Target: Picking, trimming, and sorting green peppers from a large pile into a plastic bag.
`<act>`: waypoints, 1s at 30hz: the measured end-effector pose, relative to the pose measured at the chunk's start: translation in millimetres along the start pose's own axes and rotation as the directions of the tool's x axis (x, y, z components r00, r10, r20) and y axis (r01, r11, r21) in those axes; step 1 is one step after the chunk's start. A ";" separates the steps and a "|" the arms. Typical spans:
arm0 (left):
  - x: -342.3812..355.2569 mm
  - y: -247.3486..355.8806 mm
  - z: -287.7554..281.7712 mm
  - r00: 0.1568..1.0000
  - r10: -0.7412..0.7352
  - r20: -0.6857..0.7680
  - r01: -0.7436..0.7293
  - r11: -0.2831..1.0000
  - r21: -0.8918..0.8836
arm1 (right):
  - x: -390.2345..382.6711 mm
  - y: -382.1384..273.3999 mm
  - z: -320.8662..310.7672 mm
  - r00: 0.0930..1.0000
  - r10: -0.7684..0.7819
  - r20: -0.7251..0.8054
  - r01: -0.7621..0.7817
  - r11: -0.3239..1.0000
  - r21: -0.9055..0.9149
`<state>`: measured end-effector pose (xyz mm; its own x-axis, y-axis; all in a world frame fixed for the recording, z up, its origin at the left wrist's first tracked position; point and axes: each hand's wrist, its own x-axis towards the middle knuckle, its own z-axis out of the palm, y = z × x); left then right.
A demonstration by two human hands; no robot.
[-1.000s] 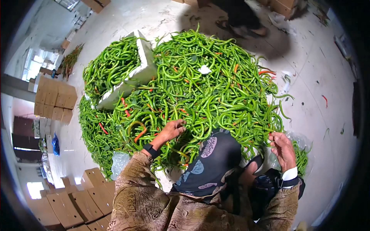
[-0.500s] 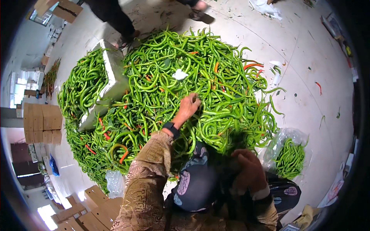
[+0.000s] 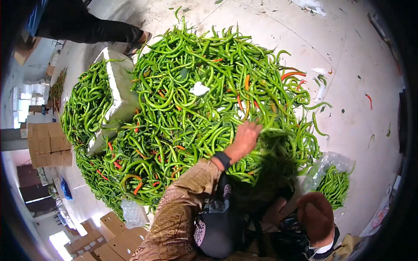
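Head view: white foam box (image 3: 116, 93) amid chillies (image 3: 183, 117)

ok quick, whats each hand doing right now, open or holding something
Left hand: reaching into the pile of green chillies, fingers curled among them; a firm grip cannot be told.
Right hand: low by the clear bag of chillies, back of hand showing; open or closed cannot be told.
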<state>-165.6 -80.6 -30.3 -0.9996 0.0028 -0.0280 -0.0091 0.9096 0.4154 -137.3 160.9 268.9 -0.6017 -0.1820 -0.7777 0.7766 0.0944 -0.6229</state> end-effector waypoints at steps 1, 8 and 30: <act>-6.5 12.6 -8.2 0.995 0.102 0.003 -0.101 0.993 -0.053 | 2.2 -3.4 -1.3 1.000 0.007 -0.009 -0.007 1.000 0.001; 11.2 8.7 -33.3 0.964 0.139 -0.228 -0.235 0.845 -0.480 | 17.8 -5.3 -15.6 0.994 0.034 0.101 -0.025 0.996 -0.086; 67.1 -120.6 8.8 0.824 -0.272 -0.498 0.188 0.959 -0.213 | 25.8 1.5 -22.7 0.998 0.057 -0.003 -0.057 0.998 -0.024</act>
<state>-231.4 -186.4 -90.2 -0.8341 -0.4517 0.3167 -0.2020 0.7843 0.5866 -155.8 178.6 245.9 -0.5571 -0.1734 -0.8121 0.8049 0.1281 -0.5794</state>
